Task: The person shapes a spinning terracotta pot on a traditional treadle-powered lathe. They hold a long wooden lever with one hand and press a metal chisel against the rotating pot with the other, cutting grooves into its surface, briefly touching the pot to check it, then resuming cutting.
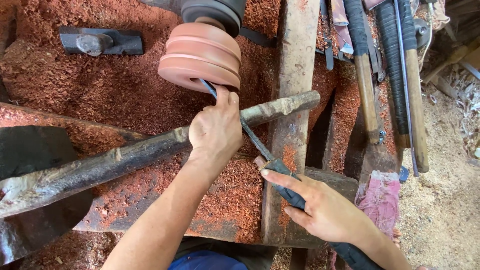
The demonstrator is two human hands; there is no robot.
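A reddish turned wooden piece (202,56) with stacked disc shapes is mounted on a lathe's dark chuck (214,11). A long metal chisel (252,139) reaches from lower right up to the piece's lower rim, lying across a rough dark wooden bar (125,156) that serves as a rest. My left hand (216,129) presses on the chisel's blade where it crosses the bar, thumb and finger pointing at the workpiece. My right hand (320,207) grips the chisel's dark taped handle (290,192), index finger stretched along it.
Red sawdust (100,85) covers the bench. A dark metal hammer head (100,42) lies at upper left. A vertical wooden beam (292,75) crosses the middle. Several long tools with taped handles (395,75) lie at right. A pink cloth (379,200) sits beside my right wrist.
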